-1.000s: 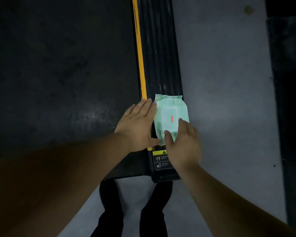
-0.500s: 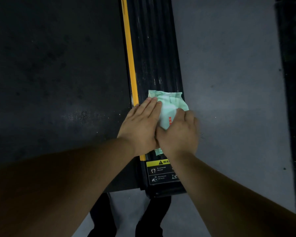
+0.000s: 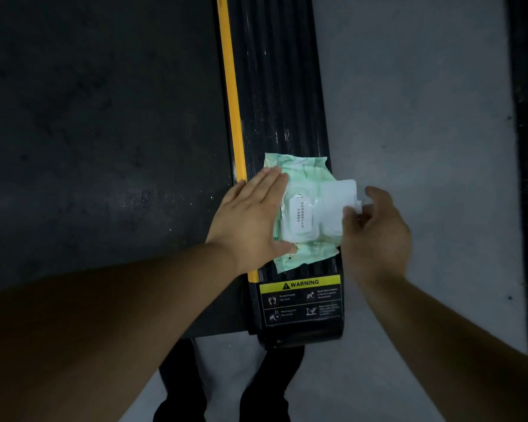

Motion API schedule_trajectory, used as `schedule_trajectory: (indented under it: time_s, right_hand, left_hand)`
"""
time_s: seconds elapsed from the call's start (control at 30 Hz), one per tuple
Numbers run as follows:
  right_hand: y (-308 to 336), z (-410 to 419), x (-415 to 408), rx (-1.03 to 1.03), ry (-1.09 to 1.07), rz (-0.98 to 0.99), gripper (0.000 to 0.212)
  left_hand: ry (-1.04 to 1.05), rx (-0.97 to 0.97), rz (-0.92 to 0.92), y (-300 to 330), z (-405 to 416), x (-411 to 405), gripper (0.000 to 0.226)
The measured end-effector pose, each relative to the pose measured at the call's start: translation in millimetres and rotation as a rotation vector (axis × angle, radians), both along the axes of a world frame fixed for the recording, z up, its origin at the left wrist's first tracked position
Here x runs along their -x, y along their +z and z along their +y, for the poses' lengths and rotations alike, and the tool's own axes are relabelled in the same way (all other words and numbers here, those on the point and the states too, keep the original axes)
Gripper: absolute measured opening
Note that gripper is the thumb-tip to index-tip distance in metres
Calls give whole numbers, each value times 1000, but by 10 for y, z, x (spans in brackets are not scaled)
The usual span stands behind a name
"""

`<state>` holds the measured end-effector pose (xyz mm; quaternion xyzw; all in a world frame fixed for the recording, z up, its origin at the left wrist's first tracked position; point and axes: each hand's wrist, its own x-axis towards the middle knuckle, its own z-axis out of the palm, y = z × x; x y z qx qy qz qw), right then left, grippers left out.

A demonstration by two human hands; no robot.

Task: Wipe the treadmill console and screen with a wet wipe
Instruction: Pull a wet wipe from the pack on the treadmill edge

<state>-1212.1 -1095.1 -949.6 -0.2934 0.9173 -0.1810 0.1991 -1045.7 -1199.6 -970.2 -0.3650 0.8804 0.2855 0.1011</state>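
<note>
A pale green pack of wet wipes point(image 3: 304, 173) lies on the treadmill's black ribbed side rail point(image 3: 275, 86), near its rear end. My left hand point(image 3: 250, 217) lies flat on the pack's left side, pressing it down. The pack's white lid flap point(image 3: 337, 205) is folded open to the right, showing a white opening with a label. My right hand point(image 3: 375, 233) pinches the flap's right edge between thumb and fingers. The treadmill console and screen are out of view.
The dark treadmill belt point(image 3: 104, 132) fills the left, edged by a yellow stripe point(image 3: 230, 86). A yellow warning label point(image 3: 301, 301) sits at the rail's end. Grey floor point(image 3: 424, 117) lies to the right, with a dark strip at the far right. My dark trouser legs point(image 3: 226, 391) show below.
My right hand has peeled the pack's lid flap open and drawn it to the right. My left hand has stayed flat on the pack's left side.
</note>
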Motion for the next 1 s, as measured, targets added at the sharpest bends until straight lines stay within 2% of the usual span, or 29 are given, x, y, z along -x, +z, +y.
schedule_trajectory:
  time_s: [0.07, 0.17, 0.27, 0.37, 0.43, 0.5, 0.6, 0.7, 0.8, 0.9, 1.0]
  right_hand:
    - [-31, 55, 54, -49, 108, 121, 48]
    - [-49, 10, 5, 3, 444, 312, 50]
    - [-23, -159, -157, 36, 598, 229, 40]
    - [-5, -290, -264, -15, 480, 28, 32]
    - [-19, -296, -272, 19, 396, -28, 23]
    - [-23, -253, -276, 81, 381, -16, 18]
    - [-12, -171, -307, 142, 423, 5, 30]
    - [-15, -168, -299, 66, 397, 6, 38]
    - [6, -242, -264, -40, 307, -105, 16]
    - [15, -285, -277, -72, 313, -138, 33]
    - [2, -261, -290, -72, 344, -78, 28]
  left_hand:
    - [1, 2, 2, -4, 9, 10, 119]
    - [9, -3, 13, 3, 20, 19, 119]
    - [16, -2, 25, -3, 21, 16, 117]
    - [18, 7, 37, -7, 18, 18, 113]
    - [17, -4, 39, 2, 9, 13, 112]
    - [15, -5, 38, 12, 3, 7, 111]
    - [18, -5, 35, 18, 6, 13, 112]
    - [19, -7, 33, 15, 15, 32, 113]
    - [15, -11, 35, 6, 14, 30, 111]
    - [23, -18, 36, 19, 11, 33, 105]
    - [34, -25, 35, 38, 11, 42, 102]
